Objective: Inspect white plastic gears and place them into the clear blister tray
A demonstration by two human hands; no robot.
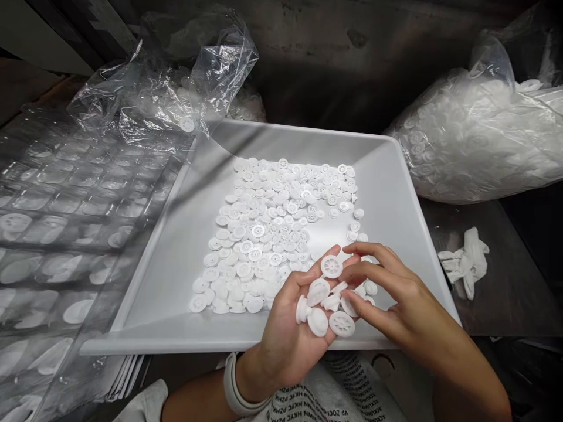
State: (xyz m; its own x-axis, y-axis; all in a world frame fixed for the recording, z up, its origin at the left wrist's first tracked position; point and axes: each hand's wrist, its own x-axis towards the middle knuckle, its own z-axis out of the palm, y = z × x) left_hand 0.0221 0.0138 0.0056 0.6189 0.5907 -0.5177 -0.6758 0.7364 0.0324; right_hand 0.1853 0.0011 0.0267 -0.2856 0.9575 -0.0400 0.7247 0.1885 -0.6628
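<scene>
My left hand [292, 328] is palm up above the front edge of a white plastic tray [153, 252], cupping several small white plastic gears [342, 323]. Some of these gears show spoked, toothed faces; others lie on their side or show a plain back. Over that palm, my right hand [396, 293] reaches in from the right with its fingers curved and apart. Its thumb and fingertips are at the gears; no firm grip on one shows. Many more white gears [246, 246] cover the tray floor, heaped toward its left and middle.
To the left lie clear plastic blister trays [65, 199], their pockets holding white pieces. Behind them is a crumpled clear bag [176, 94] with gears. A full clear bag of white parts [479, 135] stands at right, above a crumpled white glove or cloth [467, 262].
</scene>
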